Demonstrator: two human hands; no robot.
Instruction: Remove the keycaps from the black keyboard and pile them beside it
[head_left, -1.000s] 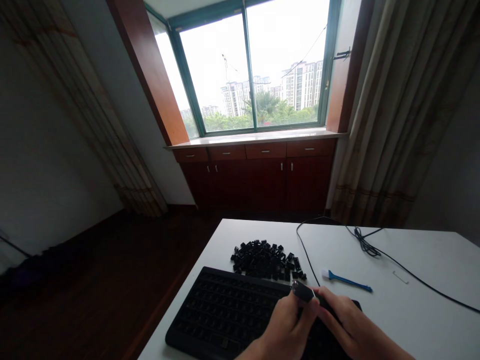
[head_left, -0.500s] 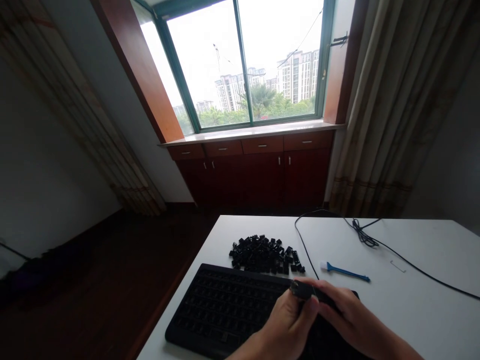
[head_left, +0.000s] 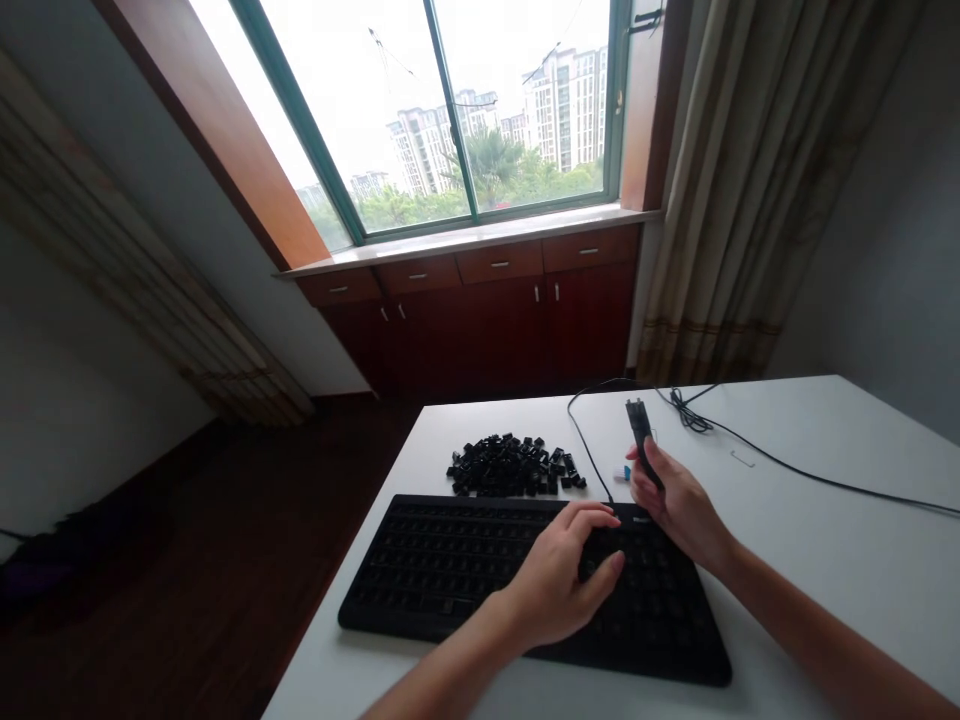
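A black keyboard (head_left: 457,560) with its keycaps off lies across the near part of the white table (head_left: 795,590). My left hand (head_left: 562,570) is over its right half, fingers spread and thumb apart, with nothing in them; whether the fingertips touch the keyboard is hard to tell. Above the keyboard's far right corner, my right hand (head_left: 679,500) is closed round a slim black bar (head_left: 640,425), tilted up. Two small prongs stick out at the bar's far end, and a thin wire shows beside it. Its exact kind is unclear.
Loose black keycaps (head_left: 510,465) lie heaped behind the keyboard. A cable (head_left: 589,450) runs from its back edge, and a bundled cable (head_left: 690,412) lies farther right. Behind my right hand a brush (head_left: 622,473) is mostly hidden. A bent wire (head_left: 742,459) lies to the right.
Both hands held the black bar together before. My left hand has let go and opened over the keyboard, while my right hand has raised the bar away to the right. The view has shifted.
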